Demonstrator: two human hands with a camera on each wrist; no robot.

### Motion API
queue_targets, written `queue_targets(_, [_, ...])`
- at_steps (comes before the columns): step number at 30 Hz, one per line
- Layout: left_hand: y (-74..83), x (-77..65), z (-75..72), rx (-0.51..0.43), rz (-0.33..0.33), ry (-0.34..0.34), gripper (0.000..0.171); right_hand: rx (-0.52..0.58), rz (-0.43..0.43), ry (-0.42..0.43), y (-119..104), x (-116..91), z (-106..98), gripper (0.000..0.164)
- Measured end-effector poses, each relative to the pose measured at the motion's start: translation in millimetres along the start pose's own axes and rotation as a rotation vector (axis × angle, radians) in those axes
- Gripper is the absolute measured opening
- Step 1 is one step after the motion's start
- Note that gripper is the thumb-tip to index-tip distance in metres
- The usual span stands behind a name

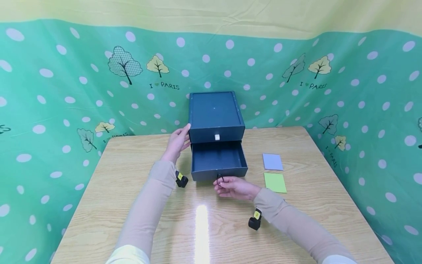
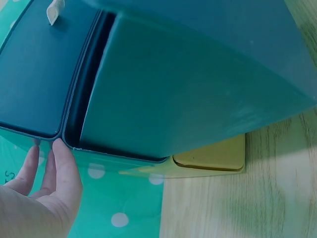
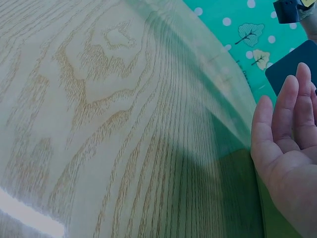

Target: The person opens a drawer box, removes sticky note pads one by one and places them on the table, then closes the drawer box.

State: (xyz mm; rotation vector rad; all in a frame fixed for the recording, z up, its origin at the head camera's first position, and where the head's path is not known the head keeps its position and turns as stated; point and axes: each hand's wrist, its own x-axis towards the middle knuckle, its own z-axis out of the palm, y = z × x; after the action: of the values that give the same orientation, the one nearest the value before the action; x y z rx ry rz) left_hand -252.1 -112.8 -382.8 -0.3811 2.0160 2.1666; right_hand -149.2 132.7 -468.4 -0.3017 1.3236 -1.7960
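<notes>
A dark blue drawer cabinet (image 1: 214, 110) stands at the back of the table, its upper drawer shut behind a white knob (image 1: 217, 137). Below that, the blue lower drawer (image 1: 218, 174) is pulled out, and the part of its inside that shows holds nothing. My left hand (image 1: 178, 142) touches the cabinet's left side with its fingertips; extended fingers show in the left wrist view. Just before the drawer front, my right hand (image 1: 234, 187) pinches a thin black loop (image 1: 219, 178) between thumb and fingers. Whether the loop is fixed to the drawer cannot be told.
Right of the cabinet lie a lilac square pad (image 1: 272, 161) and a green one (image 1: 275, 182). A yellow section (image 2: 213, 153) shows beneath the blue drawer in the left wrist view. Behind the wooden table (image 1: 138, 157) hangs a green spotted cloth (image 1: 99, 84).
</notes>
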Motion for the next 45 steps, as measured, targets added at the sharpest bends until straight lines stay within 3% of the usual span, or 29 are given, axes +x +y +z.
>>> queue_targets(12, [-0.8,3.3,-0.2,-0.003,0.003,0.001,0.064,0.061,0.011,0.075,-1,6,0,0.018])
queue_targets(20, [2.4,1.4,0.3,-0.012,-0.002,-0.009,0.064,0.049,-0.009,0.066,-2,8,0,0.02])
queue_targets(45, [-0.9,2.4,-0.2,-0.012,-0.005,0.001,0.063,0.099,-0.013,0.164,0,14,0,0.018])
